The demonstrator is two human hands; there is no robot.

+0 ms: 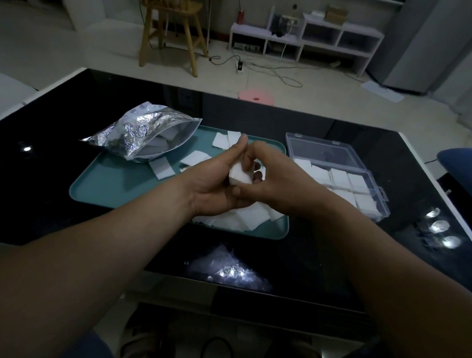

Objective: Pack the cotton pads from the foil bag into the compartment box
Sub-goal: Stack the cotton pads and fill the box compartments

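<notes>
White pad stack [240, 176] pinched by fingers [238, 148], left hand [216, 187] and right hand [272, 177], over teal tray [101, 189].

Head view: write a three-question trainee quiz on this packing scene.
1. True or false: the foil bag has its mouth open.
2. The compartment box sits: A) left of the teal tray; B) right of it; C) on it.
3. What do the left hand and right hand hold between them?
Key: 1 true; 2 B; 3 a stack of cotton pads.
</notes>
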